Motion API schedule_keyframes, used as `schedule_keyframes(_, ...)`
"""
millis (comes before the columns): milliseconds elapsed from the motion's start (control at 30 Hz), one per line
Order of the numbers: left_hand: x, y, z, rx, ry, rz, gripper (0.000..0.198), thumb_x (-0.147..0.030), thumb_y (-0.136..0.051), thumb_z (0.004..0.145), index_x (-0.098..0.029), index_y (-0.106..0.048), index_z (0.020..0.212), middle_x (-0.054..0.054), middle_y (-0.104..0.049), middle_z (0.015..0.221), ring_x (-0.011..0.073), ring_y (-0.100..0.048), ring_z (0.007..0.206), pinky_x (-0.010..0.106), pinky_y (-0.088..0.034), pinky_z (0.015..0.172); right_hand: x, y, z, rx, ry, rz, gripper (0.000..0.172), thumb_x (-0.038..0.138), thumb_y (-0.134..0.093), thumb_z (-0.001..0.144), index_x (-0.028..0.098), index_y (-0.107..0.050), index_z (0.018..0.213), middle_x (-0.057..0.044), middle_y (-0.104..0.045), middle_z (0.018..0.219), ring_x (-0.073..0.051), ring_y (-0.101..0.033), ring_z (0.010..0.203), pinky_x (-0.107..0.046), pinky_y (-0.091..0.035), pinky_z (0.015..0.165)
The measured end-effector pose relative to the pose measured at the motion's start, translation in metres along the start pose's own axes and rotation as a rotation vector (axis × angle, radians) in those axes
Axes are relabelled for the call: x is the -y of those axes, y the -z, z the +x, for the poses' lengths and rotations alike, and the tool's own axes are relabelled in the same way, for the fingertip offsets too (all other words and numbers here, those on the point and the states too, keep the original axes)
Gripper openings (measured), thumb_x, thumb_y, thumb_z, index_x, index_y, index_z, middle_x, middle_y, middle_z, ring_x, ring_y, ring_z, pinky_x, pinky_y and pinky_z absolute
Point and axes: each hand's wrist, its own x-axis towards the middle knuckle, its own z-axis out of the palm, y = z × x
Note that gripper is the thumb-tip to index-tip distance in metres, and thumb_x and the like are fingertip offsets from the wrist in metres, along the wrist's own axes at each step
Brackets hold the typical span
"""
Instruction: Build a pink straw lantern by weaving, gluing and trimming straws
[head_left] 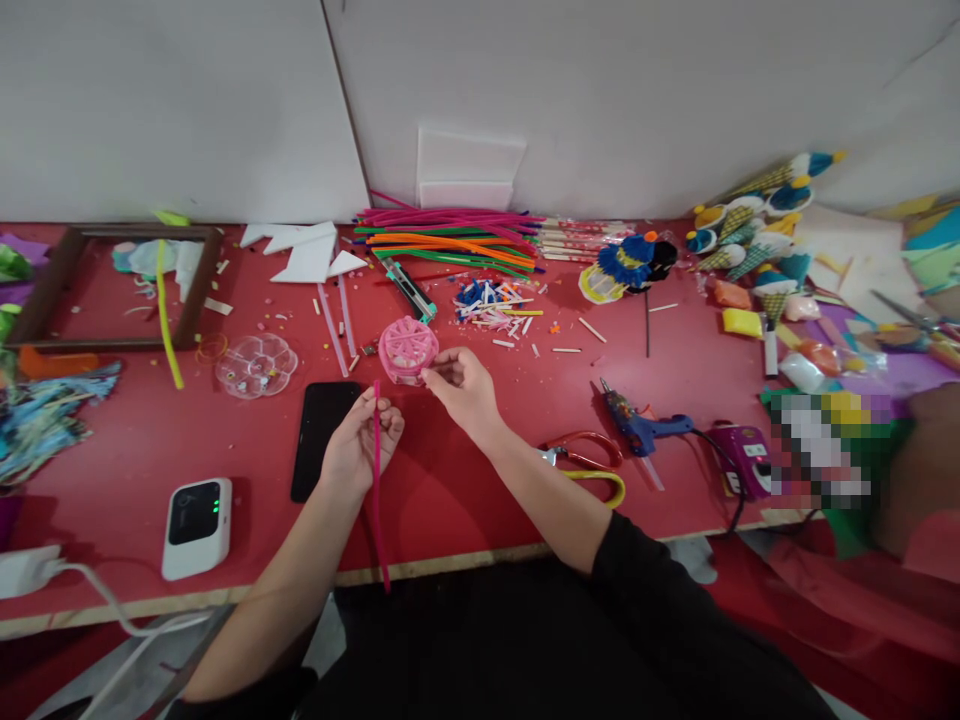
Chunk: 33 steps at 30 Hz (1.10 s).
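My left hand (352, 450) is closed around a magenta pipe cleaner (378, 500), which stands up a little above the fingers and hangs down past the table's front edge. A pink round compartment case (407, 344) lies at the middle of the table, its segments spread like a wheel. With thumb and fingers, my right hand (466, 395) grips the case's right rim. Just behind the case is a green-and-black box cutter (409, 290). Under and beside my left hand lies a black phone (319, 440).
Bundled pipe cleaners (450, 240) lie along the wall, with small cut sticks (495, 305) before them. To the right are red-and-yellow-handled pliers (592, 455), a blue glue gun (641, 425) and a purple power socket (739, 460). A white device (196, 530) stands front left. Another person sits at right.
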Motion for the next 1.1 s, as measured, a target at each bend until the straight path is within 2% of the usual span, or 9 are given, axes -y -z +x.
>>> schedule_keyframes(400, -0.001, 0.002, 0.000, 0.012, 0.005, 0.005, 0.017, -0.001, -0.054, 0.086, -0.016, -0.062, 0.083, -0.002, -0.056, 0.066, 0.0073, -0.054, 0.055, 0.017, -0.053, 0.059, 0.008, 0.004, -0.006, 0.071, 0.059, -0.057, 0.010, 0.035, -0.059, 0.085, 0.026, -0.058, 0.088, 0.001, -0.071, 0.080, -0.015, -0.072, 0.073, -0.028, -0.057, 0.070)
schedule_keyframes(700, -0.001, 0.001, -0.001, -0.003, 0.002, -0.004, 0.020, 0.000, -0.051, 0.087, -0.015, -0.064, 0.084, -0.002, -0.054, 0.065, 0.0070, -0.055, 0.053, 0.016, -0.052, 0.056, 0.012, 0.003, -0.008, 0.056, 0.084, -0.122, 0.013, 0.037, -0.059, 0.084, 0.026, -0.051, 0.085, 0.002, -0.068, 0.076, -0.016, -0.070, 0.071, -0.026, -0.052, 0.063)
schedule_keyframes(900, -0.001, 0.001, -0.002, -0.003, 0.004, 0.005, 0.019, -0.001, -0.051, 0.088, -0.015, -0.063, 0.084, -0.002, -0.054, 0.065, 0.0065, -0.055, 0.054, 0.015, -0.052, 0.056, 0.008, 0.003, -0.005, 0.047, 0.088, -0.131, 0.014, 0.036, -0.059, 0.083, 0.026, -0.051, 0.088, 0.002, -0.068, 0.080, -0.015, -0.068, 0.071, -0.027, -0.052, 0.064)
schedule_keyframes(1100, -0.001, 0.001, -0.002, 0.000, 0.004, 0.017, 0.016, -0.002, -0.056, 0.087, -0.016, -0.063, 0.086, -0.003, -0.054, 0.066, 0.0061, -0.054, 0.054, 0.015, -0.052, 0.057, -0.001, 0.001, -0.002, 0.064, 0.069, -0.101, 0.014, 0.037, -0.059, 0.084, 0.026, -0.053, 0.090, 0.000, -0.072, 0.081, -0.017, -0.073, 0.076, -0.029, -0.056, 0.069)
